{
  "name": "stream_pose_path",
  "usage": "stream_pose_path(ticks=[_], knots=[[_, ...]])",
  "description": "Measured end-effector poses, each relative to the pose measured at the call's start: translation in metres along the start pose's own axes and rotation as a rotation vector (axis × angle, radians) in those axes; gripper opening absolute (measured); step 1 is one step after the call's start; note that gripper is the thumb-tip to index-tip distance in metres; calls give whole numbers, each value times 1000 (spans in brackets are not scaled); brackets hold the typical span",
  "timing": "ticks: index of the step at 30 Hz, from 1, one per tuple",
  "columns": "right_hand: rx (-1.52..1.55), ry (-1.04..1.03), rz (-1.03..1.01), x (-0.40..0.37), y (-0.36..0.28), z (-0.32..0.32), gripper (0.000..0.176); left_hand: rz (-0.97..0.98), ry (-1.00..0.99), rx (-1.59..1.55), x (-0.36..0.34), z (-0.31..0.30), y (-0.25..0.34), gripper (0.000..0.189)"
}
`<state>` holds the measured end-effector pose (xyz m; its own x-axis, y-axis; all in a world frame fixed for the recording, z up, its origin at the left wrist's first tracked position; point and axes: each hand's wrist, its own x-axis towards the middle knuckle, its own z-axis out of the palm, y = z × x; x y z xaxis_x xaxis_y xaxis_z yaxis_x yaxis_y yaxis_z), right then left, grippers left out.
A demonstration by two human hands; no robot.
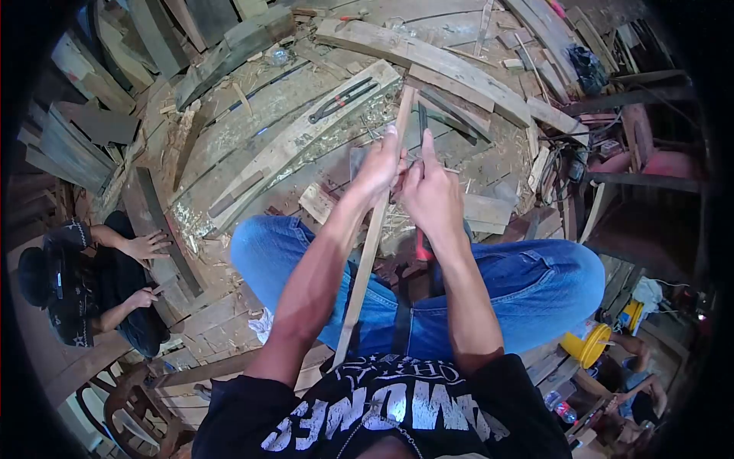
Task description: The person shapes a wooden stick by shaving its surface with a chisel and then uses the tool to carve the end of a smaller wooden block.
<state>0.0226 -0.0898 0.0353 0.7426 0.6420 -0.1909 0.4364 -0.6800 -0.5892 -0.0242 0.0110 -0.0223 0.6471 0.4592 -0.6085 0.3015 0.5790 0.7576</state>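
L hand [380, 164] clenched round a long thin wood strip [365, 260], gripping it high up, prob. to steady it; strip slants from between the thighs out over the plank floor [252, 122], lower end near the belly, so it seems braced vs. the body; R hand [432, 191] just beside, closed on a dark-bladed tool [422, 121], forefinger laid along it, likely for control; blade meets the strip near its top; strip looks pale, narrow, straight, rough-cut; pliers [340, 99] lie well apart on a board [290, 145].
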Motion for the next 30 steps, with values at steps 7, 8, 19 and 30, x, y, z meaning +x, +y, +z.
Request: stream_pose_path(ticks=[7, 8, 19, 30], knots=[[44, -14, 5, -24, -4, -12, 52, -85, -131, -169, -2, 1, 8, 51], [43, -17, 7, -26, -5, -10, 52, -88, -130, -171, -1, 1, 8, 51], [-44, -55, -97, -40, -4, 3, 54, 39, -15, -22, 6, 0, -1, 57], [-50, 26, -123, -6, -5, 15, 52, 61, 40, 15, 15, 2, -14, 65]])
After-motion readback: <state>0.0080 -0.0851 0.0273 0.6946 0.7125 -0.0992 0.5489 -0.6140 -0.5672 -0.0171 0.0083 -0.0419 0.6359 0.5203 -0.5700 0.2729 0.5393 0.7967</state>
